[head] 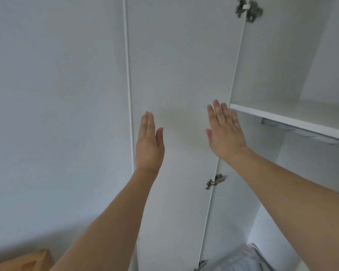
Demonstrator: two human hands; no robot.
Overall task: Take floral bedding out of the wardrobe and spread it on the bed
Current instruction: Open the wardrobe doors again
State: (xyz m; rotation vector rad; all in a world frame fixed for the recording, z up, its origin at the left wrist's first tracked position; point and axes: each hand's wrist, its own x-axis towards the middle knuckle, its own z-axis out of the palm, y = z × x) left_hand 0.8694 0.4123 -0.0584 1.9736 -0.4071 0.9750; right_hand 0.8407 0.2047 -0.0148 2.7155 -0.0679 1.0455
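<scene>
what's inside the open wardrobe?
A white shelf with nothing visible on it, a rail beneath, and pale folded fabric at the bottom. The fabric's pattern and the lower interior are out of view.

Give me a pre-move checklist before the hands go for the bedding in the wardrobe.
1. Wardrobe door swung open: ok, hinges and interior exposed.
2. Left hand free: ok, flat and open, nothing in its grip.
3. Right hand free: ok, fingers spread, holding nothing.
4. Bedding located: ok, folded light fabric low in the wardrobe; floral print cannot tell.
5. Upper shelf holds nothing to snag: ok on the visible part.
6. Bed ready to receive it: cannot tell, out of view.
</scene>
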